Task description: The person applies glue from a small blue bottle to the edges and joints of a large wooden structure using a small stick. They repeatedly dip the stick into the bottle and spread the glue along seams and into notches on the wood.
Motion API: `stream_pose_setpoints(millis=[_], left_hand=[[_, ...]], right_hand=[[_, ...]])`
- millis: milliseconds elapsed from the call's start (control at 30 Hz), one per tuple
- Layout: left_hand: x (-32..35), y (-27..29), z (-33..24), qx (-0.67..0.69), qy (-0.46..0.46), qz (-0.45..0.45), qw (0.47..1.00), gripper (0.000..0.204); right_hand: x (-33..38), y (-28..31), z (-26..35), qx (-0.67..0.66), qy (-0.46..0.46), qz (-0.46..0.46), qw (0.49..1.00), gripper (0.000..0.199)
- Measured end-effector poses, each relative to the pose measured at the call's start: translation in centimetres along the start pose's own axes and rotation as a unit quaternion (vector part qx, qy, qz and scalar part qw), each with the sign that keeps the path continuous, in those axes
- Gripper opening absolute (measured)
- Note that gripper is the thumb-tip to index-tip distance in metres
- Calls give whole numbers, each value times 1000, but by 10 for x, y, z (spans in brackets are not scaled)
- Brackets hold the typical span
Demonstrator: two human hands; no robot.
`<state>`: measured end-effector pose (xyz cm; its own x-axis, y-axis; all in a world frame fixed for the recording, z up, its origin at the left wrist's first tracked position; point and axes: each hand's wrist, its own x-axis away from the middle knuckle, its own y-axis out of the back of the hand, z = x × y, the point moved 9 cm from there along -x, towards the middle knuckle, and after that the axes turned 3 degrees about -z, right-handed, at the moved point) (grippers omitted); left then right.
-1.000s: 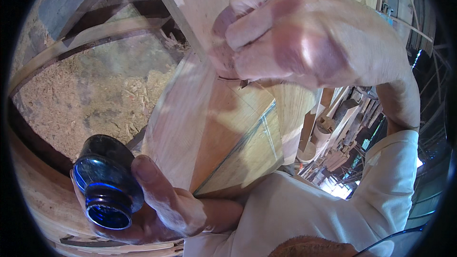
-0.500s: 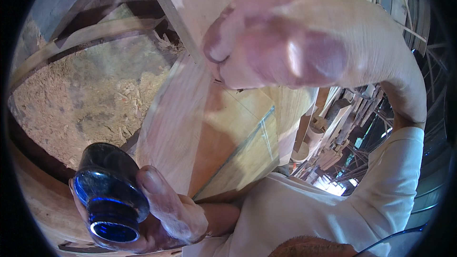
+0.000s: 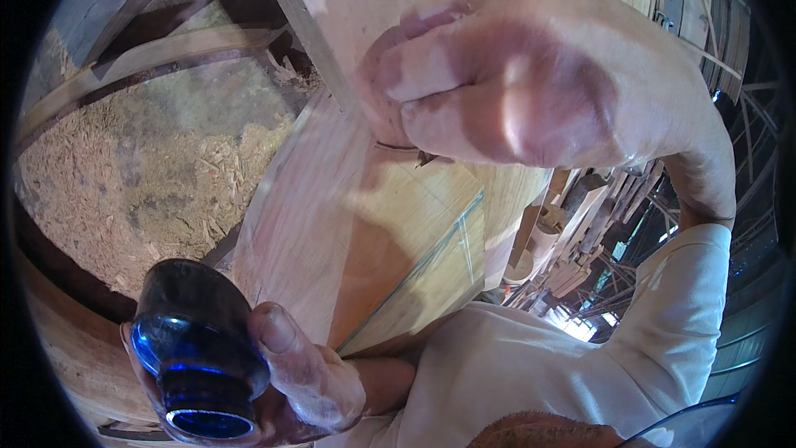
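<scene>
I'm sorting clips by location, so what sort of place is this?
Probably a woodworking shop: wood shavings are scattered at the left, pale boards meet at the centre, and wood pieces are piled at the right.

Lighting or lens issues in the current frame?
Head view: bright glare streak across the right hand; head view: blue highlights on the glossy dark bottle; head view: soft shadow on the pale board; head view: fisheye distortion, black corners.
</scene>
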<state>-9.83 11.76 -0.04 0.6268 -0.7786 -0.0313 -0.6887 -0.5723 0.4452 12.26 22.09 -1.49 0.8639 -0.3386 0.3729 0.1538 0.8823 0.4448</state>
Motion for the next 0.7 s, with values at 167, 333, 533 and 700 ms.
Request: stream_pose_setpoints(millis=[167, 333, 533, 700], left_hand=[[6, 3, 1, -6, 37, -30, 999, 55], [5, 2, 2, -21, 48, -28, 998, 55], [7, 9, 0, -26, 27, -33, 999, 53], [6, 3, 2, -33, -20, -11, 999, 49]], right_hand=[[0, 0, -3, 1, -2, 12, 1000, 21], [4, -1, -1, 20, -15, 5, 1000, 20], [22, 14, 25, 104, -28, -77, 991, 20], [79, 5, 72, 151, -106, -228, 956, 20]])
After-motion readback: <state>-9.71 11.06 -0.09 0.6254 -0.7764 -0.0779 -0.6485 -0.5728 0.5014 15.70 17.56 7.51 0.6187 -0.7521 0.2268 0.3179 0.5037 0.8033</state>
